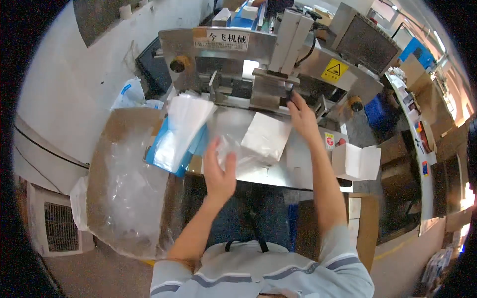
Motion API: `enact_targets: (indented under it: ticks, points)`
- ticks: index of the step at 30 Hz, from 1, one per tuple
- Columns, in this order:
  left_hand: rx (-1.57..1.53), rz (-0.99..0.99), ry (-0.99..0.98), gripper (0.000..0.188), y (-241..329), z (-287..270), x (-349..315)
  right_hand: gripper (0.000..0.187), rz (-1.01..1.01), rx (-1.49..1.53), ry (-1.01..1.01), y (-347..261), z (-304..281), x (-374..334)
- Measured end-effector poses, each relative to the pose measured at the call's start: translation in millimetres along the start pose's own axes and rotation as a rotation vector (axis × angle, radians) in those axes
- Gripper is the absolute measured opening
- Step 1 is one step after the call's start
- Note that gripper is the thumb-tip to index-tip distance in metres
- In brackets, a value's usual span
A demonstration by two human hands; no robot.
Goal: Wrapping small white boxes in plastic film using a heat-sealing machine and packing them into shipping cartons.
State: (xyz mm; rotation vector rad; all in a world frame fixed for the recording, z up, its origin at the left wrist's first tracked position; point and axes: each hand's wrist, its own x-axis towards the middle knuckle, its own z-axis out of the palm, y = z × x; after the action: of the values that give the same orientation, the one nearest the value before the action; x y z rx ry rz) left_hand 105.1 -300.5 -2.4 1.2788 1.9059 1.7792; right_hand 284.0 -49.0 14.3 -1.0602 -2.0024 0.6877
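On the metal worktop (pixel 228 116), a white box (pixel 267 133) sits tilted, with a clear plastic bag (pixel 233 151) around its near left end. My left hand (pixel 221 176) is beside that bag, fingers apart and slightly blurred; it holds nothing visible. Farther off, my right hand (pixel 301 118) reaches to the metal machine (pixel 266 92), its fingers closed around a small dark part (pixel 289 94) at the front of the press bar. A stack of flat clear bags (pixel 181 131) lies over a blue tray (pixel 198 144) at the left end of the worktop.
A carton (pixel 171 198) lined with clear plastic film (pixel 136 188) stands at left. An opened white box (pixel 354 162) sits at the worktop's right end. Below it is another carton (pixel 367 223). A white wall (pixel 49 84) is at left; a long bench (pixel 422 164) runs along the right.
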Motion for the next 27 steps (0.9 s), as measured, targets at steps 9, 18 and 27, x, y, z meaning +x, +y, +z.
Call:
enact_targets:
  ticks: [9,18,27]
  points:
    - [-0.086,-0.446,-0.371,0.095,-34,55,94,0.062,0.368,0.715,-0.017,-3,29,-107]
    - [-0.087,-0.634,-0.783,0.076,-16,79,86,0.042,0.422,0.631,0.036,4,30,-125]
    - [-0.583,-0.456,-0.621,0.076,-39,56,32,0.070,0.550,1.064,-0.021,10,16,-147]
